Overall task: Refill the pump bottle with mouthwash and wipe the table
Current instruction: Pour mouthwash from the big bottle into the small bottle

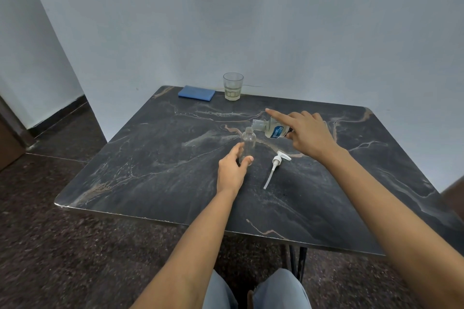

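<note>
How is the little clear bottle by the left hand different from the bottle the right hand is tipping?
The clear bottle stands upright on the table, steadied by the left hand; the mouthwash bottle is tilted in the air by the right hand, mouth towards the clear bottle's neck. The clear bottle is bare; the mouthwash bottle carries a blue label. Both are see-through and open.

Pale blue-grey walls (226,20) meeting in a corner, dark speckled floor (50,246) — black skirting, soft even light

Clear plastic pump bottle (248,143), marbled table (150,170), blue cloth (196,93)
</note>
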